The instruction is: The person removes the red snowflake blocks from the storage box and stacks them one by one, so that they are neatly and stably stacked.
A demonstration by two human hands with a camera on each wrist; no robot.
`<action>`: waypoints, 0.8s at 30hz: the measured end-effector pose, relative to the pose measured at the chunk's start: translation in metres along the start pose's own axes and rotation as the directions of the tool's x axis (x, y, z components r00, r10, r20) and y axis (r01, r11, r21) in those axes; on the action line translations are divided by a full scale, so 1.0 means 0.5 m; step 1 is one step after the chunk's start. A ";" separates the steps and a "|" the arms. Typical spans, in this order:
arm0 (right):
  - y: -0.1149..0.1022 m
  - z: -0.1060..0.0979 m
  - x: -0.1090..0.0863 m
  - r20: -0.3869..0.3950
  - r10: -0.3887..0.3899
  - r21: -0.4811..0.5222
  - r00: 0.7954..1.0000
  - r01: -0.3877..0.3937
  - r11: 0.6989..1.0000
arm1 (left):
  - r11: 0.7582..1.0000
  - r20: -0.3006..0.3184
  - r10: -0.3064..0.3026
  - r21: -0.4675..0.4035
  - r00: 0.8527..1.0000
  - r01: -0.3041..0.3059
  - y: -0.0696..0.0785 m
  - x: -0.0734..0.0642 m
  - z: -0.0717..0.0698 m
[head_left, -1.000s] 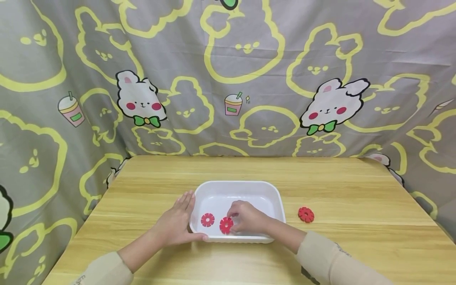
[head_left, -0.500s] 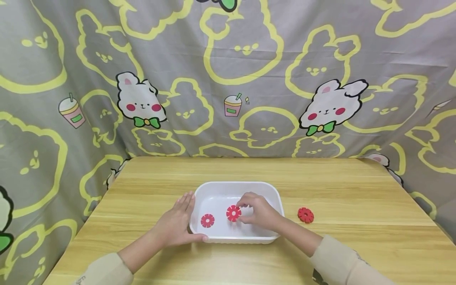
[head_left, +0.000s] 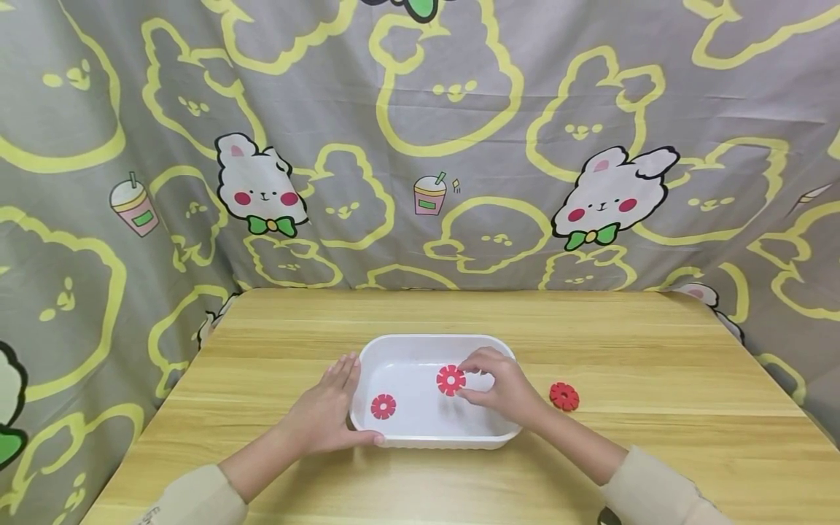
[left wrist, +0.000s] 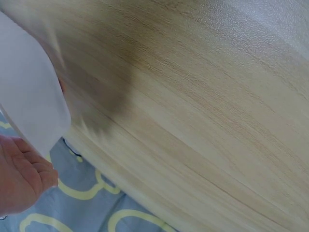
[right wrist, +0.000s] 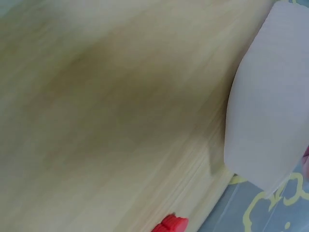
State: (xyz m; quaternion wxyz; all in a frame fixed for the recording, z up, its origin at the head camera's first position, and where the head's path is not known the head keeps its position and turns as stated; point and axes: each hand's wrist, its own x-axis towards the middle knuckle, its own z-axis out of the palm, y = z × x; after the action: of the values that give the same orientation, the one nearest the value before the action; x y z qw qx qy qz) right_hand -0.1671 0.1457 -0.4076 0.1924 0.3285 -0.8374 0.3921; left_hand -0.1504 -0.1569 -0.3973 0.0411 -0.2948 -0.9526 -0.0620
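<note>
A white rectangular tray (head_left: 408,388) stands on the wooden table. My left hand (head_left: 324,417) lies against its left end with straight fingers, the thumb along the front rim. Between thumb and fingertips my right hand (head_left: 504,386) pinches a red notched plastic disc (head_left: 442,382), held up over the tray's right half. Another red notched disc (head_left: 376,408) lies flat in the tray's front left corner. The left wrist view has the tray's side (left wrist: 29,87) with part of the left hand (left wrist: 21,176) beside it. Little of the right hand shows in the right wrist view.
Right of the tray, a small stack of red notched discs (head_left: 556,398) lies on the table (head_left: 663,394); its edge also appears in the right wrist view as red ridges (right wrist: 171,224). A grey patterned curtain (head_left: 367,109) hangs behind the table and at both sides.
My right hand has carried the pinched red disc from the front middle of the tray up and to the right. The left hand and the other discs have stayed put.
</note>
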 end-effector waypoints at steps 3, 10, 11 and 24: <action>0.003 -0.008 -0.008 -0.041 0.021 -0.014 0.999 -0.021 1.000 | 1.000 -0.001 0.001 0.001 1.000 -0.001 0.000 0.000 0.000; 0.006 -0.033 -0.031 -0.112 0.082 -0.028 0.990 -0.086 0.996 | 1.000 0.003 -0.007 -0.006 1.000 0.007 0.001 0.000 0.001; 0.007 -0.037 -0.035 -0.123 0.082 -0.036 0.989 -0.087 0.996 | 1.000 0.005 -0.008 -0.005 1.000 0.008 0.001 0.000 0.001; 0.027 -0.088 -0.085 -0.293 0.017 -0.120 0.956 -0.054 0.991 | 1.000 -0.014 0.001 0.005 1.000 -0.001 0.001 0.001 0.001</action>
State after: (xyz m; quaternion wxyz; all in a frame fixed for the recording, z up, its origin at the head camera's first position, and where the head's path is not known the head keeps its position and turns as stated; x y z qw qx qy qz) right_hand -0.1437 0.2035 -0.4122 0.3272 0.2392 -0.8288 0.3858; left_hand -0.1507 -0.1562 -0.3979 0.0484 -0.2947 -0.9524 -0.0615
